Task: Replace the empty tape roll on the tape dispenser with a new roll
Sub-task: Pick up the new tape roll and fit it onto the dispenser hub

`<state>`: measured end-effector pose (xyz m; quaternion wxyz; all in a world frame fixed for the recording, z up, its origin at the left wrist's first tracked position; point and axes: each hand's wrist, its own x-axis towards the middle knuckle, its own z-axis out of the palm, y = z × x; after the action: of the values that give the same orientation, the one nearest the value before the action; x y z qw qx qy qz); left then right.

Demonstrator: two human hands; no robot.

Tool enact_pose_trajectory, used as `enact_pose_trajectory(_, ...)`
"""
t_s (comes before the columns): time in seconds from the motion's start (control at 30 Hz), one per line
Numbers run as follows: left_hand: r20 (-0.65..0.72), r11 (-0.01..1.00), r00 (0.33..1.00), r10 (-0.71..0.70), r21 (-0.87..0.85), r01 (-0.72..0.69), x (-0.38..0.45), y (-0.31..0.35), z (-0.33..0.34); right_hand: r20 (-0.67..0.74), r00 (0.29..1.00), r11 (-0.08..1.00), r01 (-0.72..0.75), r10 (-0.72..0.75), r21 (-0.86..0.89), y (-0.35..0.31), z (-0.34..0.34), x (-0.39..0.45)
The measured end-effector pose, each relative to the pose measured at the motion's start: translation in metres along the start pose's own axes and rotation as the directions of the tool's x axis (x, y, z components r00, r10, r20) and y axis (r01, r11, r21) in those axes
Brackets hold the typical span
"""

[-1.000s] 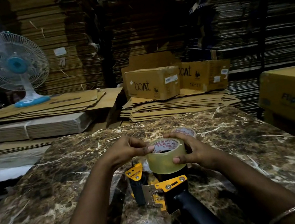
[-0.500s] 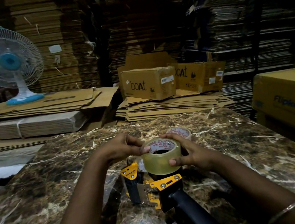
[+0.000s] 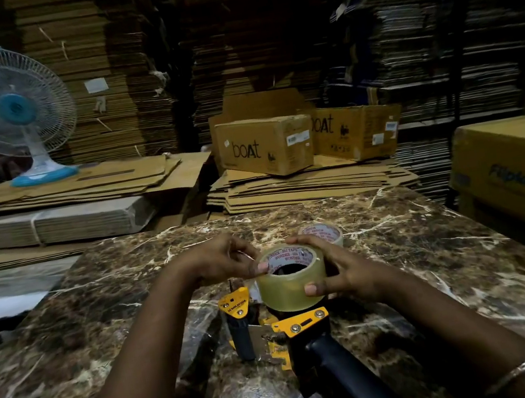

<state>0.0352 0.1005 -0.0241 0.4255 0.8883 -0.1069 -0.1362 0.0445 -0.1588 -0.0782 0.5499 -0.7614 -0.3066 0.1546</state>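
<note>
Marble table (image 3: 417, 242), two tape rolls (image 3: 290, 282), one dispenser (image 3: 286, 330)

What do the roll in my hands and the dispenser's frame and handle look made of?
Tape roll: glossy clear plastic film, yellowish, on a printed core, likely cardboard. Dispenser frame: yellow painted metal, judging by screws and spring. Handle: matte black, plastic or rubber; can't tell which.

Both hands on new tape roll (image 3: 290, 279) above yellow dispenser (image 3: 278, 331): left hand (image 3: 221, 261), right hand (image 3: 339, 269). Second roll (image 3: 322, 232) just behind, mid-table (image 3: 434, 239).
</note>
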Motion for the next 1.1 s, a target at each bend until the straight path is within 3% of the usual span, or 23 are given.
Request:
enact_pose_trajectory(0.1, 0.049, 1.0, 0.999, -0.006, 0.029, 0.004, 0.0, -0.007, 0.002, 0.037, 0.999, 0.998, 0.016, -0.014, -0.056, -0.002, -0.001, 0.004)
enact_pose_trajectory(0.27, 0.047, 1.0, 0.999, 0.006, 0.022, -0.007, 0.005, -0.004, 0.0, -0.031, 0.999, 0.999, 0.021, -0.022, -0.033, 0.007, -0.002, 0.006)
enact_pose_trajectory(0.53, 0.109, 0.956, 0.989, -0.096, 0.288, 0.061, 0.014, 0.011, 0.006, -0.069, 0.997, 0.996, 0.015, -0.021, -0.084, 0.024, 0.006, -0.001)
enact_pose_trajectory(0.63, 0.101, 0.956, 0.992, -0.081, 0.288, 0.049, 0.016, 0.009, 0.01, -0.085, 0.996, 0.988, 0.022, -0.035, -0.15, 0.027, 0.009, -0.005)
enact_pose_trajectory(0.83, 0.096, 0.958, 0.992, -0.081, 0.284, 0.051, 0.014, 0.011, 0.01, -0.073, 0.997, 0.989, 0.029, -0.04, -0.147, 0.028, 0.008, -0.005)
enact_pose_trajectory(0.97, 0.069, 0.972, 0.998, -0.009, 0.237, -0.007, 0.005, 0.001, 0.01, -0.081, 0.996, 0.993, 0.029, -0.038, -0.116, 0.027, 0.009, -0.007)
enact_pose_trajectory(1.1, -0.049, 0.99, 0.997, 0.065, 0.127, -0.058, -0.011, -0.018, 0.017, -0.056, 0.997, 0.996, 0.046, -0.05, -0.073, 0.027, 0.009, -0.008)
